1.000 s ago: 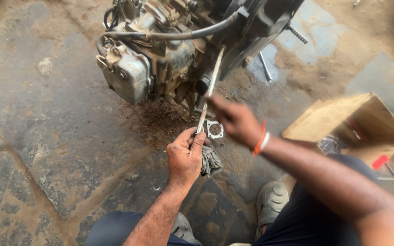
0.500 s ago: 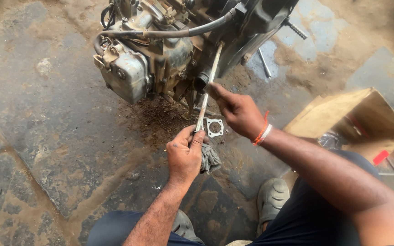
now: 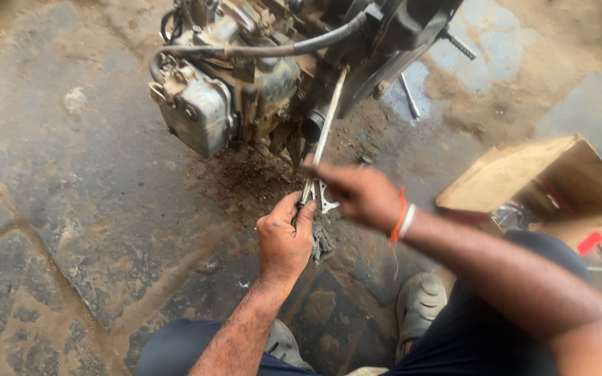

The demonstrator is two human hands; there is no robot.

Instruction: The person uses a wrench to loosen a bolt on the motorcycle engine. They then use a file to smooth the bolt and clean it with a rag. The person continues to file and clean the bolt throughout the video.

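Floor [image 3: 71, 209]: oily, dusty stone slabs, outdoors-like | engine [image 3: 245, 90] far centre | cardboard box [image 3: 545, 181] right | left hand [image 3: 283, 240] fingers pinched on long metal tool [image 3: 325, 139] and grey rag [image 3: 323, 240], near centre | right hand [image 3: 360, 195] blurred, grip unclear, beside tool.

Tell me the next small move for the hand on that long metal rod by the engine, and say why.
Probably steady first: bring the blurred right hand to a firm grip on the long thin metal rod, which slants up to the grimy grey engine. The left hand pinches the rod's lower end along with a dirty grey rag, so only that end looks firmly held.
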